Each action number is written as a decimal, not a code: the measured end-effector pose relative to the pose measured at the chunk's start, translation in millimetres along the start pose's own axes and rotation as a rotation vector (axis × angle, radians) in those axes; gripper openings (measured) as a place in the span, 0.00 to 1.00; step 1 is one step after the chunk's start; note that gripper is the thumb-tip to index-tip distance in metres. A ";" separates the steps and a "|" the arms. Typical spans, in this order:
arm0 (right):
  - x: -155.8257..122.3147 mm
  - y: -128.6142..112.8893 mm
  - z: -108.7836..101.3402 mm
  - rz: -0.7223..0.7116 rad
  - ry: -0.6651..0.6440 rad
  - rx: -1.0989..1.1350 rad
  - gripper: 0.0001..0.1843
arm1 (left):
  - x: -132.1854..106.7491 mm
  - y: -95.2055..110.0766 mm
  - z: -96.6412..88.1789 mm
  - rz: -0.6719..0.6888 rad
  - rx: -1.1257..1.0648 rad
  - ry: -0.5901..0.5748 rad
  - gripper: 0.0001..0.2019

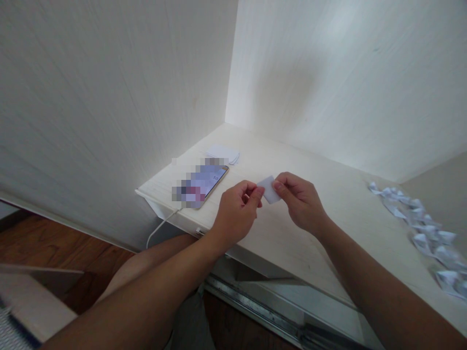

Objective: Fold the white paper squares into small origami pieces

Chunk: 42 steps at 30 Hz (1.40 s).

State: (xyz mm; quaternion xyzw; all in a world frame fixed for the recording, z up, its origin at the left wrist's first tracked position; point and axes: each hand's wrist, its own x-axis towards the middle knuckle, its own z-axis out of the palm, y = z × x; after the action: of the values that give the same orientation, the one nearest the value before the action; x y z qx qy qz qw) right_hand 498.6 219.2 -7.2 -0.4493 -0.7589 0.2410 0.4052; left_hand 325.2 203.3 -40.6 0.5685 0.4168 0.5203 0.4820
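Observation:
Between my two hands, a little above the white desk top, is a small white piece of paper (269, 190). My left hand (239, 206) pinches its left corner between thumb and fingers. At the opposite edge my right hand (299, 198) grips it with the thumb on top. The paper looks flat and roughly square; whether it is folded I cannot tell. Left of my hands lies a smartphone (209, 184) with its screen lit and partly blurred out. Just behind the phone rests a small stack of white paper sheets (223, 152).
Several folded white paper pieces (419, 223) lie in rows along the desk's right side. A white cable (160, 226) runs from the phone over the front edge. Pale panels rise at the left and back. Below the desk top (328, 167) is a metal drawer rail (251, 308).

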 end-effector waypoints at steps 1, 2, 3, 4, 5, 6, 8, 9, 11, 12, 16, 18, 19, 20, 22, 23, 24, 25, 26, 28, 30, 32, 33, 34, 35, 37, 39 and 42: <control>-0.1 0.3 0.1 0.001 -0.001 -0.001 0.20 | -0.1 0.0 -0.3 0.001 0.004 -0.002 0.13; -0.2 0.5 0.2 0.004 -0.006 -0.001 0.20 | -0.3 0.0 -0.5 0.011 0.024 0.003 0.13; -0.3 0.7 0.3 0.005 -0.011 0.001 0.21 | -0.5 -0.1 -0.7 0.027 0.053 0.015 0.13; -0.5 0.8 0.4 0.007 -0.015 0.003 0.21 | -0.8 -0.1 -0.6 0.044 0.080 0.030 0.14; -0.5 0.8 0.4 0.007 -0.015 0.004 0.21 | -1.1 -0.1 -0.4 0.056 0.097 0.040 0.14; -0.6 0.7 0.4 0.006 -0.013 0.004 0.21 | -1.3 0.0 -0.1 0.059 0.097 0.044 0.15; -0.5 0.1 0.2 0.005 0.002 0.002 0.22 | -1.3 0.2 0.7 0.038 0.048 0.029 0.14; -0.5 -0.2 0.1 0.006 0.008 -0.001 0.22 | -1.1 0.2 1.0 0.023 0.017 0.017 0.14; -0.6 -0.9 0.1 0.009 0.012 -0.004 0.23 | -0.6 0.2 1.0 0.001 -0.012 -0.003 0.14; -0.7 -1.1 0.2 0.012 0.011 -0.005 0.23 | -0.4 0.2 0.6 -0.002 -0.006 -0.006 0.13; -1.3 -1.9 0.5 0.023 -0.001 -0.009 0.24 | -0.7 0.5 -0.8 0.031 0.089 0.020 0.14; -1.4 -2.0 0.2 0.021 0.001 -0.014 0.23 | -0.8 0.9 -0.7 0.039 0.095 0.025 0.14; -1.3 -2.0 0.0 0.019 0.003 -0.017 0.23 | -0.7 0.9 -0.4 0.031 0.080 0.020 0.14; -1.2 -1.9 -0.2 0.018 0.007 -0.020 0.22 | -0.3 0.9 -0.2 0.018 0.060 0.010 0.14; -1.0 -1.2 -0.1 0.016 0.011 -0.018 0.21 | 0.7 0.4 -0.1 -0.011 0.023 -0.020 0.13; -1.1 -0.7 0.2 0.015 0.011 -0.015 0.21 | 1.4 0.0 -0.3 -0.020 0.016 -0.034 0.13; -1.2 -0.2 0.6 0.013 0.010 -0.012 0.21 | 1.9 -0.3 -0.7 -0.025 0.019 -0.046 0.13; -1.4 0.3 1.1 0.011 0.007 -0.009 0.21 | 2.4 -0.6 -1.2 -0.024 0.032 -0.052 0.12; -1.6 0.7 1.6 0.010 0.003 -0.008 0.21 | 2.7 -0.7 -1.7 -0.021 0.051 -0.052 0.12; -1.8 1.0 2.2 0.010 -0.003 -0.015 0.21 | 2.8 -0.8 -2.4 -0.013 0.089 -0.037 0.12; -1.6 0.7 2.1 0.015 -0.004 -0.022 0.23 | 2.6 -0.6 -2.4 -0.009 0.097 -0.026 0.12; -1.2 0.4 1.4 0.023 0.002 -0.021 0.24 | 2.6 -0.8 -2.0 -0.018 0.058 -0.034 0.12; -1.0 0.3 1.0 0.026 0.005 -0.018 0.24 | 2.8 -1.0 -1.9 -0.027 0.029 -0.052 0.12; -0.8 0.3 0.6 0.028 0.006 -0.015 0.25 | 3.1 -1.3 -2.0 -0.037 0.000 -0.077 0.12; -0.7 0.4 0.3 0.028 0.005 -0.015 0.25 | 3.5 -1.5 -2.2 -0.049 -0.024 -0.105 0.12; -0.6 0.7 0.3 0.023 -0.001 -0.019 0.25 | 4.3 -1.9 -2.8 -0.062 -0.046 -0.143 0.11; -0.6 0.7 0.7 0.024 -0.009 -0.027 0.24 | 4.8 -1.6 -3.5 -0.068 -0.049 -0.145 0.12; -0.5 0.6 1.2 0.031 -0.012 -0.039 0.24 | 5.0 -0.3 -3.6 -0.078 -0.065 -0.132 0.12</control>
State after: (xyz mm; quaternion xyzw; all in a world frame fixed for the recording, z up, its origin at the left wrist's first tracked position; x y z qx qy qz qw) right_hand 498.0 219.1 -8.5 -0.4674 -0.7587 0.2352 0.3881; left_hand 322.2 208.6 -40.0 0.5692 0.3888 0.4758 0.5464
